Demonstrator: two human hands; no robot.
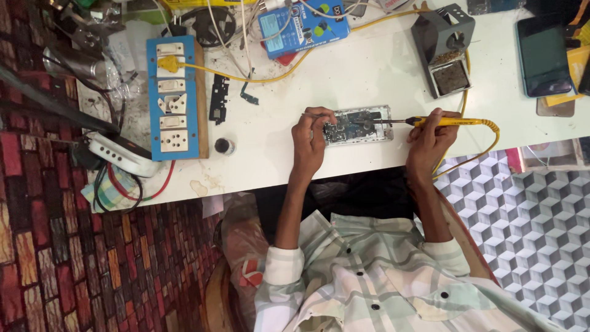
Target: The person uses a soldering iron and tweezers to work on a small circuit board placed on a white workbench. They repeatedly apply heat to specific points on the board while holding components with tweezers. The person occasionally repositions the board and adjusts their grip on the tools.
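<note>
Opened silver rectangular phone with exposed circuit board [358, 125] lying crosswise on white table [369, 67]. Left hand [310, 138] pinching thin tool at its left end. Right hand [430, 138] gripping yellow-handled soldering iron [452, 122], tip pointing left along phone's long axis.

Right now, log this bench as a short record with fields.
Left hand: left hand holds a thin tool on the opened phone
Right hand: right hand grips a yellow soldering iron, tip over the phone
Surface: white table
Left of phone: blue switch board, small dark pot
Behind phone: grey iron stand
Far right: dark phone
</note>
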